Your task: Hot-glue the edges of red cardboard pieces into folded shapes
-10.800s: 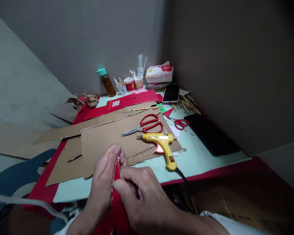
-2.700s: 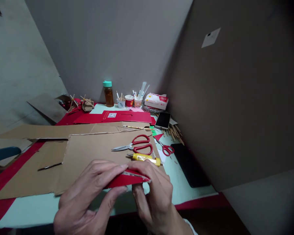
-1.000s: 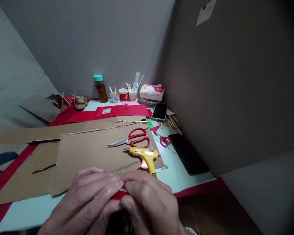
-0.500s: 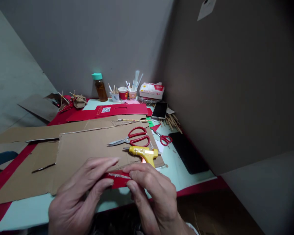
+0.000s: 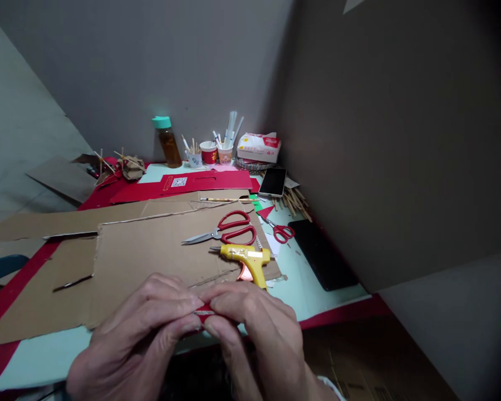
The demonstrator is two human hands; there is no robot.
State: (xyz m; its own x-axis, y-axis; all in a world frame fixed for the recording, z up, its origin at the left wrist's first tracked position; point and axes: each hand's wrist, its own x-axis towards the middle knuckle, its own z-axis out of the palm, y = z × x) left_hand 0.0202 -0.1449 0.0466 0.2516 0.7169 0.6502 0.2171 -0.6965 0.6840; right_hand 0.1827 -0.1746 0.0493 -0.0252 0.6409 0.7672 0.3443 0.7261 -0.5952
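A small red card piece (image 5: 204,313) with a pale, rough-looking edge is pinched between both hands near the table's front side. My left hand (image 5: 137,328) grips its left end between thumb and fingers. On the right end, my right hand (image 5: 254,328) closes with thumb and forefinger, its fingertips almost touching the left ones. Most of the piece is hidden by the fingers. Just beyond the hands lies a yellow glue gun (image 5: 246,256), its nozzle pointing left. Large red-handled scissors (image 5: 221,231) rest on a cardboard sheet (image 5: 142,256) behind it.
Smaller scissors (image 5: 279,229), a black tablet-like slab (image 5: 321,256) and a phone (image 5: 273,182) lie on the right, with thin wooden sticks (image 5: 294,203). Along the wall stand a bottle (image 5: 169,146), a red cup (image 5: 209,153) and a tissue pack (image 5: 259,147). A red card sheet (image 5: 217,180) lies behind the cardboard.
My left fingers have closed down onto the red card piece, and both hands' fingertips have come nearer together, covering more of it. The view has shifted slightly.
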